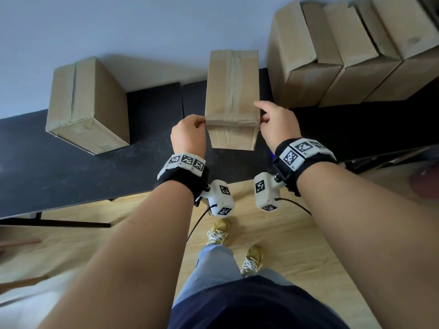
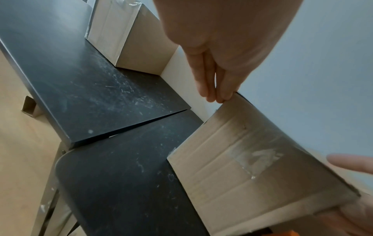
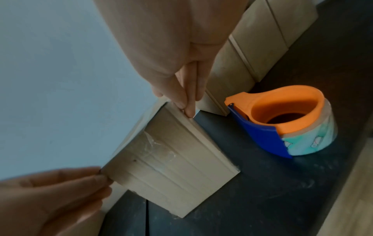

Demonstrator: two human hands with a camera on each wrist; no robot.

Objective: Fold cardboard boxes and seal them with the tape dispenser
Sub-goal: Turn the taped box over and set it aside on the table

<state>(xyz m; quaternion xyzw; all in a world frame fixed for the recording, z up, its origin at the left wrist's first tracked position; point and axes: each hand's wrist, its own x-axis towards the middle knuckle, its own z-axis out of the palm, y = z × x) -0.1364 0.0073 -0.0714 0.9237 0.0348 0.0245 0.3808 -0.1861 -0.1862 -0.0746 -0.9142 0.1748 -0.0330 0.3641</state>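
Note:
A taped cardboard box stands on the black table near its front edge, a clear tape strip running along its top seam. My left hand pinches the box's near left top corner, its fingers on the edge. The right hand grips the near right top corner, thumb on the front face. From the wrist views the box's front face shows a crinkled tape end. An orange and blue tape dispenser sits on the table just right of the box, free of either hand.
Another closed box stands at the table's left against the wall. Several closed boxes are lined up at the back right. A seam divides two table tops. Wooden floor and my feet lie below the table's front edge.

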